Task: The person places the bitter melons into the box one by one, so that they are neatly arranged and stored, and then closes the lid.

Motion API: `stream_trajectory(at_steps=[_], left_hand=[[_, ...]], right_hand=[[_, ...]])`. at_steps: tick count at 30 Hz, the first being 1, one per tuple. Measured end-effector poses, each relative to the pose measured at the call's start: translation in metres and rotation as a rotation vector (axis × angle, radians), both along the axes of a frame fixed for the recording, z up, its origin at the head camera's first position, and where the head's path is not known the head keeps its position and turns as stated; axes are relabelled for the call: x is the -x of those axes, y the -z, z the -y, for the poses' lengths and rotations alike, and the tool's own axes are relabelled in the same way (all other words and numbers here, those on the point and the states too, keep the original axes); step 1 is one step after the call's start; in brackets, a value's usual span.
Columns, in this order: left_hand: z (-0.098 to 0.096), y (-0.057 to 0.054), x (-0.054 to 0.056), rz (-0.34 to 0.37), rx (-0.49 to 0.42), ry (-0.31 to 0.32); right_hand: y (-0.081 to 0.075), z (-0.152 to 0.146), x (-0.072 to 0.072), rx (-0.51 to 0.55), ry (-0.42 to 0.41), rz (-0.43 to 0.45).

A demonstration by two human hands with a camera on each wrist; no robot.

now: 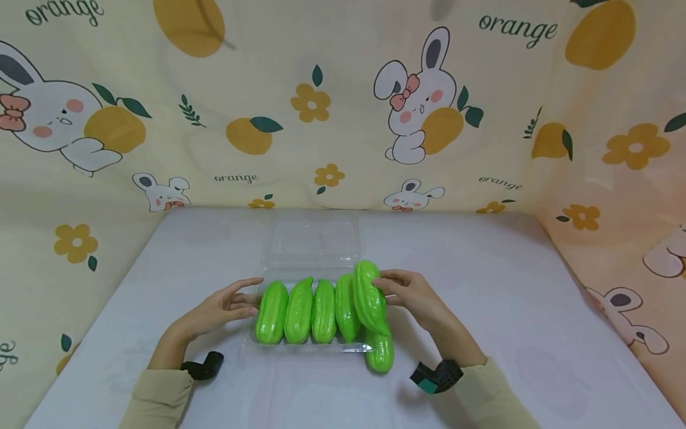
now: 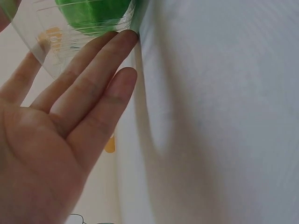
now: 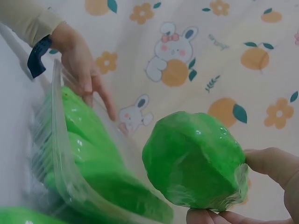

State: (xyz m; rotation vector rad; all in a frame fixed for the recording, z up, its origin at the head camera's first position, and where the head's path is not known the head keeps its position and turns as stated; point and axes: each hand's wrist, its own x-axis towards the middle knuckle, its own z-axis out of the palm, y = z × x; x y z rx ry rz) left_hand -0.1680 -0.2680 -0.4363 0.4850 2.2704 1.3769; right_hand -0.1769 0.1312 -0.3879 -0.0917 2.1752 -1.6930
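Observation:
My right hand (image 1: 409, 295) holds a glossy green ridged fruit, like a plump pod or gourd (image 1: 368, 295), between thumb and fingers at the right end of a clear plastic box (image 1: 327, 348). In the right wrist view this fruit (image 3: 196, 158) is raised above the box. Several similar green fruits (image 1: 272, 313) lie side by side, lengthwise, inside the box. Another (image 1: 380, 354) rests outside, by the box's front right corner, partly hidden under the held one. My left hand (image 2: 70, 107) has its fingers extended, fingertips right at the box's left wall.
The hinged clear lid (image 1: 313, 241) lies folded back behind the box. A white cloth (image 1: 471, 280) covers the table. Behind and at the sides hangs a printed curtain (image 1: 348, 137) with rabbits and oranges. Each wrist wears a black camera (image 1: 203, 366).

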Motion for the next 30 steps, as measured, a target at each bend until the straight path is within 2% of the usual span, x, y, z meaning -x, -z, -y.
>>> stream_trajectory(at_steps=[30], left_hand=[[0.001, 0.002, 0.0, -0.001, -0.006, 0.002]], right_hand=[[0.0, 0.043, -0.001, 0.014, -0.034, 0.01]])
